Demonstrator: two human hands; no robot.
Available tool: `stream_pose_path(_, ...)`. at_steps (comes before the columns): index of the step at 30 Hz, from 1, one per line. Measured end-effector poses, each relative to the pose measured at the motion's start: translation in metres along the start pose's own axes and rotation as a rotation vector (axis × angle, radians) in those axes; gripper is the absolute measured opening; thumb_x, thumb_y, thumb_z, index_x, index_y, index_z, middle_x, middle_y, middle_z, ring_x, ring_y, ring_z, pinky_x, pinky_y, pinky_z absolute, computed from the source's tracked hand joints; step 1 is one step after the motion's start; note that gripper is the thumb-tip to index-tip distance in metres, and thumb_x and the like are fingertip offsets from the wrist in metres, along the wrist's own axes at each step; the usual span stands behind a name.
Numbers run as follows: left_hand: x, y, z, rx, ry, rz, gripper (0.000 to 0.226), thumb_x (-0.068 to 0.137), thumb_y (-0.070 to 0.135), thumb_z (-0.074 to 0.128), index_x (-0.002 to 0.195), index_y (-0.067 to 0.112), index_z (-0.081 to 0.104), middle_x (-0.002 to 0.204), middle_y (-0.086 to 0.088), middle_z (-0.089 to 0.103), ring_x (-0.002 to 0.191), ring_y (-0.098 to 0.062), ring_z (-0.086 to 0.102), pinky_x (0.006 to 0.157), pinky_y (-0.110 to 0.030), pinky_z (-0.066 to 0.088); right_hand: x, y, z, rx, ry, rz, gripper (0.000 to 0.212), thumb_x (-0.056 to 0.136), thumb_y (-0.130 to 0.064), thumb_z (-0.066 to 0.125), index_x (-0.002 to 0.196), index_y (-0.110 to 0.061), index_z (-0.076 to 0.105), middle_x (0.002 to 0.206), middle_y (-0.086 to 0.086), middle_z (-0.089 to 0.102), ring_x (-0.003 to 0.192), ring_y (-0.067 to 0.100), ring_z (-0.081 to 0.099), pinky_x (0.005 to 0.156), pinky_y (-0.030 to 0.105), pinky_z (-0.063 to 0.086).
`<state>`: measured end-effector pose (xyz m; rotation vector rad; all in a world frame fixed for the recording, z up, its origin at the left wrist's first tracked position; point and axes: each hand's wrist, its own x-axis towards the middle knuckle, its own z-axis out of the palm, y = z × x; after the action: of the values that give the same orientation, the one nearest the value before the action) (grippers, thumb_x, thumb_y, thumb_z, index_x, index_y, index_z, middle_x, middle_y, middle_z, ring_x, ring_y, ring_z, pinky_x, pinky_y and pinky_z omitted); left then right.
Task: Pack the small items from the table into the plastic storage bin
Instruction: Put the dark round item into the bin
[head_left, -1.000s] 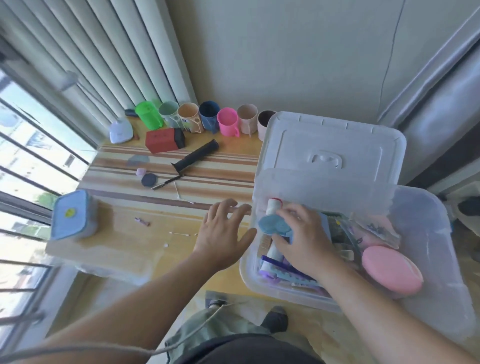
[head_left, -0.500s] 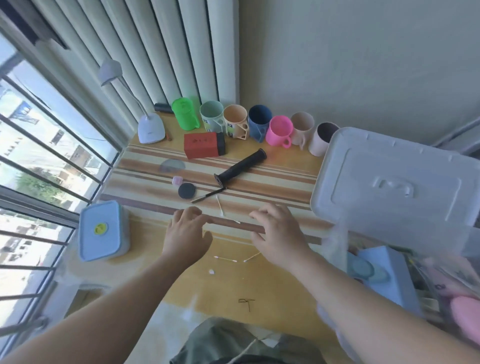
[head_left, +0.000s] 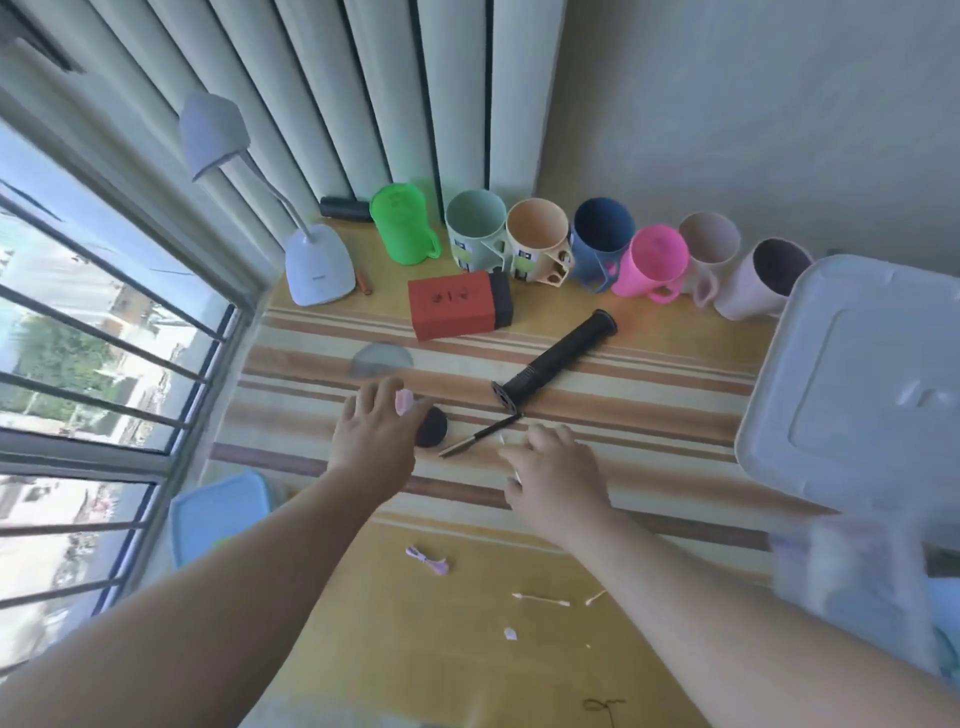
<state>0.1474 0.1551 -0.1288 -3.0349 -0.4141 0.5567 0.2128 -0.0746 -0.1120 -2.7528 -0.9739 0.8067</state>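
Near the table's middle, my left hand (head_left: 375, 441) spreads over a small pink piece (head_left: 403, 402) and a dark round disc (head_left: 431, 427), fingers loose, nothing gripped yet. My right hand (head_left: 553, 475) hovers open at the thin black stick (head_left: 480, 435), which runs from 8 o'clock to 2 o'clock, its pale tip toward me. A hurried pinch could flick it away. The storage bin (head_left: 857, 582) waits at 3 o'clock.

You face a plain pale wall (head_left: 753, 114), vertical blinds (head_left: 363, 93) beside it, and a barred window (head_left: 78, 364) bright with daylight at your left.
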Motion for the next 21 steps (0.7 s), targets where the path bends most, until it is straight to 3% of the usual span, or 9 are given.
stream_pose_path(5,0.033,0.001,0.013,0.111,-0.019,0.095,0.070,0.078,0.057,0.072,0.139,0.047,0.039,0.150,-0.006,0.023,0.135,-0.034,0.022,0.117,-0.049,0.019,0.045,-0.029,0.006,-0.012,-0.014,-0.001,0.032,0.102,-0.017,0.045,0.122,-0.032,0.064,0.103,-0.005,0.053,0.109,0.030,0.055,0.083,0.042,0.041)
stream_pose_path(10,0.030,0.001,0.019,0.127,0.049,0.125,0.051,0.071,0.048,0.080,0.119,0.042,0.064,0.137,-0.002,0.039,0.129,-0.033,0.030,0.115,-0.049,0.017,0.065,-0.027,0.018,-0.097,-0.067,0.050,0.045,0.090,-0.010,0.060,0.128,-0.034,0.057,0.116,-0.004,0.061,0.116,0.030,0.056,0.090,0.042,0.038)
stream_pose_path(14,0.014,-0.007,0.024,0.123,0.100,0.180,0.045,0.062,0.046,0.082,0.102,0.027,0.075,0.129,-0.003,0.052,0.123,-0.036,0.040,0.112,-0.051,0.023,0.067,-0.027,0.014,-0.181,-0.119,-0.008,0.039,0.081,-0.002,0.061,0.109,-0.029,0.060,0.109,-0.001,0.058,0.110,0.030,0.059,0.081,0.036,0.036)
stream_pose_path(18,-0.009,-0.011,0.014,0.019,0.151,0.104,0.056,0.054,0.051,0.085,0.102,0.026,0.073,0.128,-0.001,0.054,0.122,-0.034,0.042,0.109,-0.050,0.028,0.059,-0.023,0.008,-0.172,-0.097,-0.098,0.035,0.079,0.002,0.061,0.097,-0.025,0.049,0.098,-0.002,0.045,0.087,0.027,0.051,0.072,0.037,0.034)
stream_pose_path(21,-0.029,-0.006,-0.006,-0.050,0.192,0.055,0.057,0.061,0.054,0.079,0.111,0.029,0.069,0.122,0.004,0.061,0.118,-0.033,0.047,0.101,-0.047,0.033,0.053,-0.013,0.005,-0.080,0.054,-0.061,0.012,0.097,-0.016,0.053,0.105,-0.023,0.058,0.100,-0.001,0.050,0.081,0.025,0.050,0.064,0.036,0.030)
